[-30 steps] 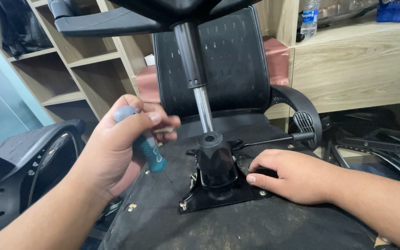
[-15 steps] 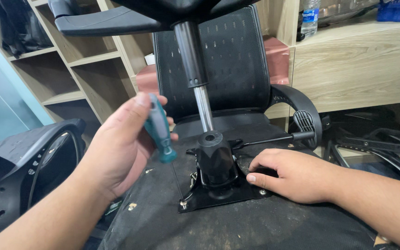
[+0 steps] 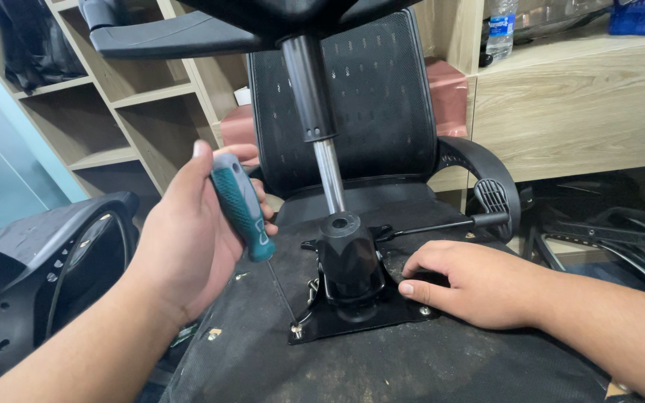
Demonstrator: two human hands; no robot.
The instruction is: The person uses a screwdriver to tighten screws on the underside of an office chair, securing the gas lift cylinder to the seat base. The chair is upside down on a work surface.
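**A:** Okay, containers first. Shelf unit point(image 3: 106, 112) sits up-left of the mount plate point(image 3: 360, 317); its open bays show dark stuff at top left, too dim to identify. Blue basket point(image 3: 643, 16) is far up-right of the plate on the wood counter point(image 3: 576, 97), contents not visible. Clear bottle point(image 3: 500, 30) stands on the same counter; fill level unreadable.

**B:** Hands?

**A:** Left hand point(image 3: 188, 239) is wrapped around a screwdriver point(image 3: 244, 213), teal-and-grey handle, tilted. Thin shaft runs down-right, tip at a screw point(image 3: 295, 327) on the plate's near-left corner. Right hand point(image 3: 479, 280) lies flat, palm down, on the plate's right edge, fingers curled loosely, gripping nothing.

**B:** Where is the plate?

**A:** Bolted to the underside of an upturned chair seat point(image 3: 382, 366); fabric looks dusty. Black housing point(image 3: 349, 261) rises from the plate's middle, and the gas cylinder point(image 3: 315, 112) goes up from it to the chair base point(image 3: 188, 30) at the top of the view.

**B:** Obstructions?

**A:** Lever point(image 3: 442, 224) sticks out right of the housing, just above the right hand. Mesh backrest point(image 3: 367, 97) stands behind the plate, armrest point(image 3: 487, 179) to its upper right. Another dark chair part point(image 3: 39, 276) is left of the plate, behind the left forearm. More black chair parts point(image 3: 606, 216) lie on the floor to the right.
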